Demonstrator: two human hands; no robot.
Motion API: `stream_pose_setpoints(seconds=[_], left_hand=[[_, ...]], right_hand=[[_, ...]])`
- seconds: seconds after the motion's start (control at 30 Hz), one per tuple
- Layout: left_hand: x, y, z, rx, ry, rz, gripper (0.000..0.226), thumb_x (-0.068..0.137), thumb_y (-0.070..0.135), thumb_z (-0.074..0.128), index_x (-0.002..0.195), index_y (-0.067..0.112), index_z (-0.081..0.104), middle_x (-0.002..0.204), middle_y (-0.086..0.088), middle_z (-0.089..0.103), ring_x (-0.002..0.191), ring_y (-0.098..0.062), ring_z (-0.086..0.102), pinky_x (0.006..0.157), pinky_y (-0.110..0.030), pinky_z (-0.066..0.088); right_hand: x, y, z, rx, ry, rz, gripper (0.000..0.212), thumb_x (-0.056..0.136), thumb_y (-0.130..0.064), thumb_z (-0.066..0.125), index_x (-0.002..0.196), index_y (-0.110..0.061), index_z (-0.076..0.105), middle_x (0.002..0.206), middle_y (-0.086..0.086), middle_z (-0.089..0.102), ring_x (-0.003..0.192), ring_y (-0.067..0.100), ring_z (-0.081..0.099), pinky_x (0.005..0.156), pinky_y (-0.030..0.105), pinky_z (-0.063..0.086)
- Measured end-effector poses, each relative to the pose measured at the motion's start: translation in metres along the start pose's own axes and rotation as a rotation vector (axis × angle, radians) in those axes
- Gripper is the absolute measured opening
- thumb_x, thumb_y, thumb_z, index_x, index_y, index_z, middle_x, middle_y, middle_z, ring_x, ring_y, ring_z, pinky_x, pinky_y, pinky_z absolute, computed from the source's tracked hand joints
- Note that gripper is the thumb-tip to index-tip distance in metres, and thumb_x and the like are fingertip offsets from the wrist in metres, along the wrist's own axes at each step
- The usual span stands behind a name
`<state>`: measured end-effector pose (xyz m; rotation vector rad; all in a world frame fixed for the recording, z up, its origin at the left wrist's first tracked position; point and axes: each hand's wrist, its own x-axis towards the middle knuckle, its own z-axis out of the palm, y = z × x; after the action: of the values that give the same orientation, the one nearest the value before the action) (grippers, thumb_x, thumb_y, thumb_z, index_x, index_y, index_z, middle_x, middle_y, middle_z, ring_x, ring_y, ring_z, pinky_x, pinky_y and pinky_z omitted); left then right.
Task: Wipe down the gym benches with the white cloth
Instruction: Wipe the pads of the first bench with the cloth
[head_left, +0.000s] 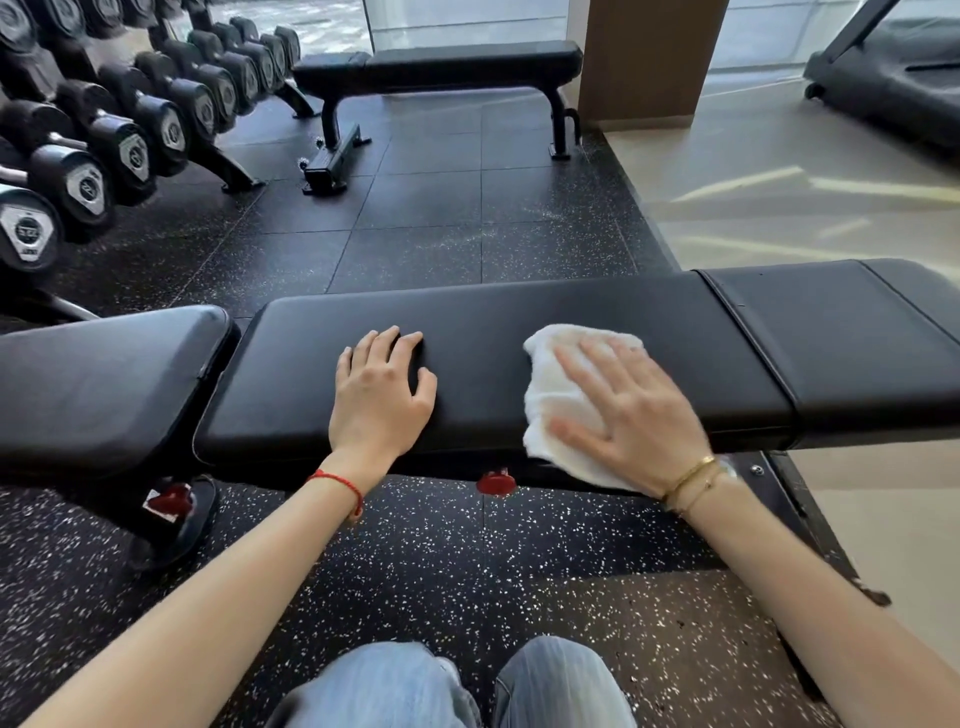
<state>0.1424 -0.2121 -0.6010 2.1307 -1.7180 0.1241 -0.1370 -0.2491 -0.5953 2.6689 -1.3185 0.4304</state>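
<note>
A black padded gym bench (493, 358) runs across the middle of the head view, and it serves here as the counter. The white cloth (558, 395) lies on its long back pad, bunched, at about four o'clock from the picture's centre, with its lower edge hanging over the near side of the pad. The right hand (631, 415) lies flat on top of the cloth, its grip wide with the fingers spread, pressing down rather than closing around the fabric. A gold bracelet (691, 475) circles that wrist.

The left hand (382, 389) rests palm down on the bare pad at nine o'clock from the cloth, well apart from it; its grip is loosely wide, fingers slightly curled, holding nothing. A red string (337, 483) is tied around the left wrist.

The bench's shorter seat pad (104, 384) sits at nine o'clock, separated from the back pad by a narrow gap. A second flat bench (441, 65) stands at twelve o'clock on the dark rubber floor (441, 218). A rack of dumbbells (130, 130) fills the ten o'clock area, and a treadmill (883, 67) stands at two o'clock. The person's knees in blue jeans (452, 686) show at six o'clock.
</note>
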Motion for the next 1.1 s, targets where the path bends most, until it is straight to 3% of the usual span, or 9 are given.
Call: stream_pose_setpoints(seconds=[0.07,0.2,0.37,0.5,0.6,0.73,0.87,1.0,1.1], left_hand=[[0.000,0.000,0.000,-0.007,-0.004,-0.004,0.058,0.089,0.041,0.033,0.140,0.019,0.050,0.148,-0.008,0.047,0.141,-0.027,0.035,0.119,-0.046,0.021],[0.000,-0.001,0.000,-0.020,-0.006,-0.004,0.059,0.089,0.042,0.032,0.140,0.019,0.050,0.148,-0.008,0.047,0.141,-0.027,0.035,0.119,-0.046,0.021],[0.000,-0.004,0.002,-0.021,-0.015,0.005,0.050,0.095,0.038,0.039,0.142,0.021,0.048,0.150,-0.007,0.044,0.142,-0.026,0.033,0.120,-0.044,0.019],[0.000,-0.002,0.002,-0.018,-0.007,0.004,0.050,0.094,0.037,0.039,0.140,0.020,0.049,0.149,-0.008,0.046,0.141,-0.026,0.034,0.120,-0.045,0.020],[0.001,0.001,0.000,-0.021,0.001,0.000,0.056,0.088,0.040,0.034,0.137,0.020,0.052,0.146,-0.007,0.048,0.138,-0.026,0.038,0.118,-0.047,0.023],[0.002,0.001,-0.001,-0.033,0.015,-0.005,0.056,0.087,0.042,0.035,0.135,0.020,0.053,0.144,-0.006,0.050,0.138,-0.025,0.039,0.118,-0.046,0.023],[0.002,-0.002,-0.003,-0.036,0.015,0.001,0.057,0.086,0.045,0.034,0.135,0.024,0.054,0.143,-0.003,0.051,0.137,-0.023,0.039,0.117,-0.044,0.024],[0.000,-0.001,-0.004,-0.032,-0.020,0.008,0.053,0.093,0.042,0.036,0.141,0.022,0.049,0.149,-0.006,0.045,0.141,-0.024,0.034,0.120,-0.044,0.020],[-0.001,0.000,-0.003,-0.022,-0.044,0.010,0.049,0.099,0.034,0.043,0.145,0.020,0.045,0.154,-0.008,0.040,0.145,-0.027,0.028,0.121,-0.046,0.016]], right_hand=[[-0.007,-0.029,0.007,-0.008,0.029,-0.058,0.082,0.090,-0.074,0.036,0.151,-0.020,0.035,0.150,0.013,0.041,0.136,0.039,0.038,0.115,0.051,0.026],[0.000,-0.071,0.023,-0.048,0.077,-0.002,0.084,0.088,-0.078,0.037,0.149,-0.021,0.039,0.147,0.014,0.045,0.133,0.038,0.044,0.114,0.050,0.030],[-0.037,-0.013,0.023,-0.092,0.187,0.047,0.077,0.088,-0.072,0.048,0.145,-0.020,0.046,0.146,0.013,0.047,0.134,0.038,0.043,0.113,0.048,0.034],[-0.062,0.043,0.004,-0.127,0.140,0.199,0.083,0.087,-0.077,0.038,0.149,-0.021,0.039,0.149,0.013,0.042,0.136,0.037,0.037,0.116,0.047,0.029],[-0.041,0.023,0.004,-0.095,0.138,0.240,0.082,0.088,-0.078,0.035,0.148,-0.022,0.039,0.146,0.011,0.045,0.134,0.037,0.039,0.113,0.050,0.031],[-0.004,-0.032,0.017,-0.043,0.140,0.141,0.079,0.089,-0.077,0.038,0.146,-0.022,0.043,0.142,0.011,0.050,0.127,0.038,0.047,0.108,0.049,0.036],[-0.008,-0.022,0.016,0.005,0.169,0.106,0.067,0.096,-0.067,0.036,0.144,-0.021,0.046,0.141,0.007,0.051,0.128,0.031,0.048,0.111,0.042,0.035],[-0.015,0.030,0.007,0.051,0.211,0.337,0.060,0.095,-0.055,0.031,0.140,-0.019,0.050,0.137,0.006,0.055,0.128,0.029,0.047,0.114,0.039,0.031],[0.009,0.051,0.000,0.031,0.004,0.487,0.068,0.092,-0.059,0.028,0.147,-0.019,0.039,0.149,0.011,0.042,0.139,0.030,0.032,0.120,0.040,0.014]])
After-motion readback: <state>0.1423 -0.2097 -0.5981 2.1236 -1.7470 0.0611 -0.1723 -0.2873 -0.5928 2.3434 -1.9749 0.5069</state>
